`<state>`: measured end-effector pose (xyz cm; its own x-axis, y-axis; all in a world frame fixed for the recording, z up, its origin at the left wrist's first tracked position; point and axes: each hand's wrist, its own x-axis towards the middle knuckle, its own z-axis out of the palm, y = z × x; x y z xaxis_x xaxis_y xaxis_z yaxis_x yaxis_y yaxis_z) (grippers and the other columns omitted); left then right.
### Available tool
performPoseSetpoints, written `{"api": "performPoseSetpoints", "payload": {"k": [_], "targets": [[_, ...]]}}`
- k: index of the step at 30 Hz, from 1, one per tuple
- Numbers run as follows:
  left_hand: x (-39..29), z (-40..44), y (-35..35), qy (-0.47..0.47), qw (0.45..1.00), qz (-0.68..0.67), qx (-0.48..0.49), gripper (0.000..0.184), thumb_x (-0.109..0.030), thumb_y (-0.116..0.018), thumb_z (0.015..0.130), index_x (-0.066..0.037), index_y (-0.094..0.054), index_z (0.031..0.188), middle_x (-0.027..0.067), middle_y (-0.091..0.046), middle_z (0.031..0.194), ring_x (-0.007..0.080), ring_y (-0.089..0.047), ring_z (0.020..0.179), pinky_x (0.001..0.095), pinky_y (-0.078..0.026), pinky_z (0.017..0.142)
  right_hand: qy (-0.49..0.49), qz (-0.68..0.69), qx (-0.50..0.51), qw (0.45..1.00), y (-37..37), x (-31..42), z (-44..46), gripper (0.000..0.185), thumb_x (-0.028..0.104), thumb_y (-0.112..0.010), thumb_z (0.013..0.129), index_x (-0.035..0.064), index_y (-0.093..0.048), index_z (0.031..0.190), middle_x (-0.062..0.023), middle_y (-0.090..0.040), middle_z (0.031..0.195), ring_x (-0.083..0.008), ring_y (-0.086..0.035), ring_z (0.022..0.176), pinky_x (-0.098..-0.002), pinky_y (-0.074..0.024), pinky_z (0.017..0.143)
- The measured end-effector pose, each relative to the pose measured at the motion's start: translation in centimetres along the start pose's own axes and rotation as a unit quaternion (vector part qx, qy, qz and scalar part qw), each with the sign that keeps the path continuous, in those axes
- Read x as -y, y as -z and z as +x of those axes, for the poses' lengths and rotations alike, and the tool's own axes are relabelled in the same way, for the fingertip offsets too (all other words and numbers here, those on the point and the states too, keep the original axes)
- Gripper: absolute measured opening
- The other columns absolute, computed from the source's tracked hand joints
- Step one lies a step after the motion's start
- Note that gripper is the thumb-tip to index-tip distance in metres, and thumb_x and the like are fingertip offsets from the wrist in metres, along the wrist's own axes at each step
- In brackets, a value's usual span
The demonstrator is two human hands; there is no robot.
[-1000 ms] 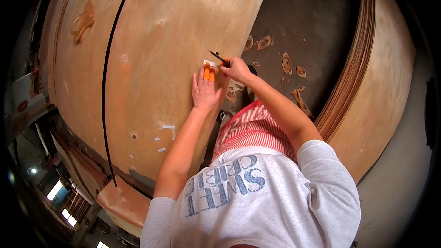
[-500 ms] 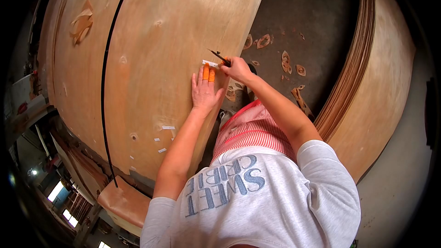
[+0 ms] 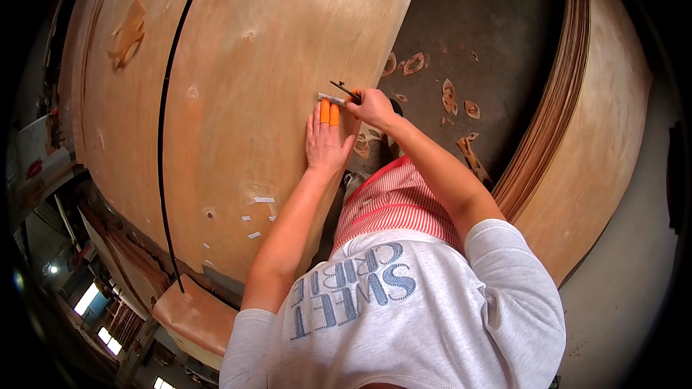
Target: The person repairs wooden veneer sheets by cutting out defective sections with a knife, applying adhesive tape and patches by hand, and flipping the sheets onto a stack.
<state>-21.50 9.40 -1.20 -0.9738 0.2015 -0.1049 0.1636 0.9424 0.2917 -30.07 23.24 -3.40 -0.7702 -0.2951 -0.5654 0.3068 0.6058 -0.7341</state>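
A person seen from their own head camera leans over a broad, pale wood sheet [image 3: 245, 115], bare hands near the centre of the view. Clock directions are from that centre.

The left hand [image 3: 326, 148], just off centre toward eleven o'clock, lies palm down on the sheet, fingers extended, gripping nothing. Orange covers [image 3: 325, 113] wrap two of its fingers. At those fingertips, at twelve o'clock, a small white strip [image 3: 330, 98] lies on the wood. The right hand [image 3: 373, 109], at one o'clock, is closed around a slim dark tool [image 3: 346, 91] that points toward ten o'clock, above the strip; whether it touches the wood cannot be told. The two hands are near each other, the right at the sheet's edge.

At eight o'clock, small white scraps [image 3: 264, 200] dot the sheet beside the left forearm. A black line [image 3: 166, 94] runs from eleven to eight o'clock, and beyond it, at ten, lies a torn curl of veneer [image 3: 128, 34]. At two o'clock, leaf-shaped offcuts [image 3: 449, 97] are scattered on the dark floor [image 3: 497, 21]. At three stands a stack of thin sheets [image 3: 613, 122]. A grey shirt [image 3: 432, 317] and red-striped apron [image 3: 396, 209] fill six o'clock.
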Motion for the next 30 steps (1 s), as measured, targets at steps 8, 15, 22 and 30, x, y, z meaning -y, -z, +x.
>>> {"api": "performPoseSetpoints", "payload": {"k": [8, 15, 22, 30], "targets": [[-1.1, 0.7, 0.8, 0.016, 0.992, 0.110, 0.059, 0.076, -0.039, -0.064, 0.069, 0.001, -0.034, 0.127, 0.0188, -0.033, 0.132, 0.0303, -0.023, 0.127, 0.0510, -0.016, 0.102, 0.061, 0.008, 0.037, 0.997, 0.0, -2.2, 0.9, 0.023, 0.027, -0.059, 0.073, 0.0050, -0.061, 0.078, -0.0086, -0.061, 0.064, -0.0232, -0.061, 0.064, -0.0338, -0.0463, 0.060], [-1.7, 1.2, 1.7, 0.014, 0.990, 0.127, 0.063, 0.074, -0.040, -0.065, 0.069, 0.000, -0.038, 0.125, 0.0169, -0.034, 0.132, 0.0283, -0.025, 0.127, 0.0515, -0.016, 0.102, 0.145, -0.197, 0.090, 0.965, 5.3, -1.8, 1.9, 0.021, 0.023, -0.055, 0.076, 0.0064, -0.062, 0.087, -0.0117, -0.061, 0.069, -0.0249, -0.060, 0.066, -0.0342, -0.0456, 0.061], [-2.2, 1.6, 2.2, 0.021, 0.991, 0.123, 0.056, 0.070, -0.039, -0.064, 0.069, -0.001, -0.041, 0.124, 0.0161, -0.036, 0.131, 0.0269, -0.025, 0.127, 0.0512, -0.016, 0.102, 0.096, 0.136, 0.110, 0.980, 10.2, -2.8, 4.1, 0.015, 0.015, -0.057, 0.079, 0.0017, -0.061, 0.085, -0.0027, -0.055, 0.062, -0.0090, -0.050, 0.055, -0.0251, -0.0398, 0.052], [-2.0, 5.4, 2.4, 0.030, 0.999, 0.030, -0.018, 0.054, -0.026, -0.063, 0.071, -0.001, -0.047, 0.117, 0.0185, -0.040, 0.125, 0.0302, -0.031, 0.122, 0.0498, -0.024, 0.099, 0.042, 0.162, -0.009, 0.986, 8.9, -1.9, 8.1, 0.019, 0.021, -0.060, 0.077, 0.0013, -0.063, 0.076, 0.0000, -0.055, 0.057, -0.0084, -0.049, 0.051, -0.0236, -0.0380, 0.049]]}}
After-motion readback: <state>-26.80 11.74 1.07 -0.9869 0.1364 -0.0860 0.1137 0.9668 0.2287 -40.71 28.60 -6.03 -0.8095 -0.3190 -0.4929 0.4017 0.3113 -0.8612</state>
